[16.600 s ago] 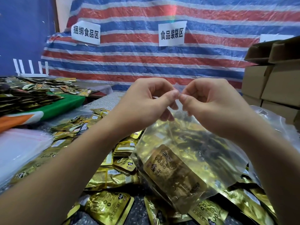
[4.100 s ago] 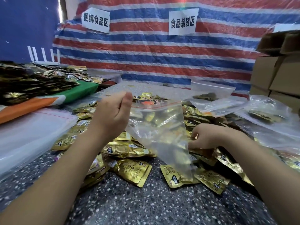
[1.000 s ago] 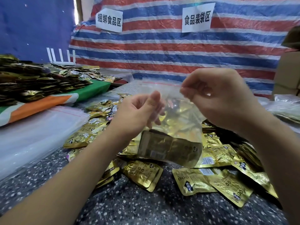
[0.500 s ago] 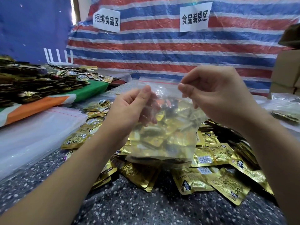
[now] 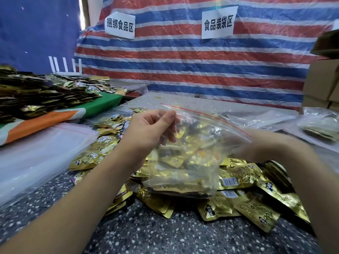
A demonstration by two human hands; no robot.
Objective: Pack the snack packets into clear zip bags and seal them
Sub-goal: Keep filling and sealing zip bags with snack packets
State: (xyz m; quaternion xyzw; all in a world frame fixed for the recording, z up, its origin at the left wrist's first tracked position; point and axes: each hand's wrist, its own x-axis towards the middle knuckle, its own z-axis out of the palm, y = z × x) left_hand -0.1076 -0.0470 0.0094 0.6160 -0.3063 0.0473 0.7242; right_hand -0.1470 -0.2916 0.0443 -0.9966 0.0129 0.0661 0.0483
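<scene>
Nearest me on the speckled desk [image 5: 146, 233], the loose gold snack packets [image 5: 253, 211] are heaped right under the zip bag [image 5: 185, 156]. My left hand [image 5: 152, 132] pinches the bag's near-left top corner, holding it up with a few packets already inside. My right hand [image 5: 256, 145] is motion-blurred behind the bag's right side, so I can't tell its grip. Looks like mid-filling: next I'd grab more packets, drop them in, then press the red zip line [image 5: 205, 116] closed. Beyond the bag, cardboard boxes [image 5: 322, 83] sit far right.
</scene>
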